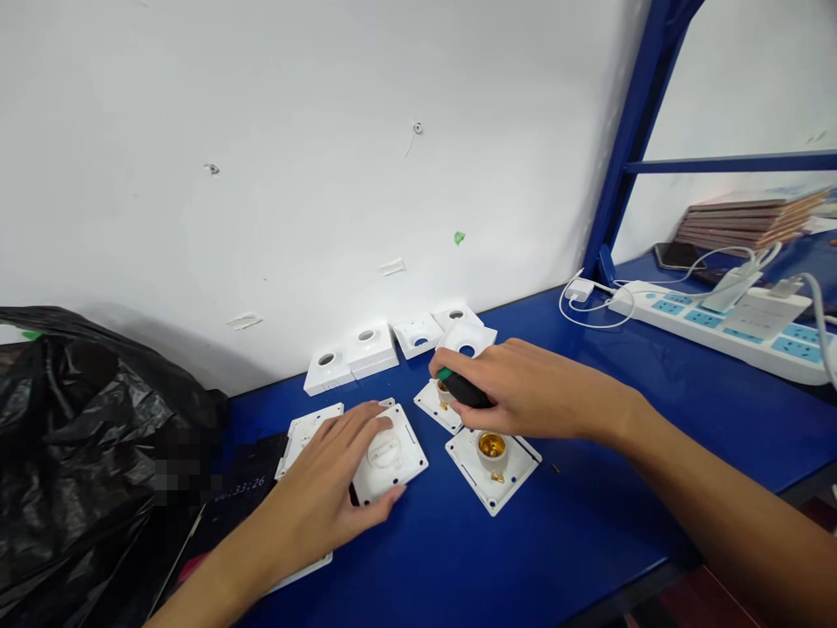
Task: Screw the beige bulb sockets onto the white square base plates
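Observation:
My left hand (327,480) lies on a white square plate (391,453) on the blue table (588,488), fingers spread around it and thumb at its near edge. My right hand (523,388) is closed on a screwdriver with a black and green handle (464,390), held over a small white base (432,403). In front of that hand sits another white base with a brass lamp socket (493,447) facing up. A further white plate (304,432) lies to the left, partly under my left wrist.
Several white socket covers (370,349) line the wall. A black plastic bag (78,453) fills the left. A dark device with a timer display (241,488) lies by my left arm. A power strip (712,323) with cables and stacked booklets (751,218) sit at right.

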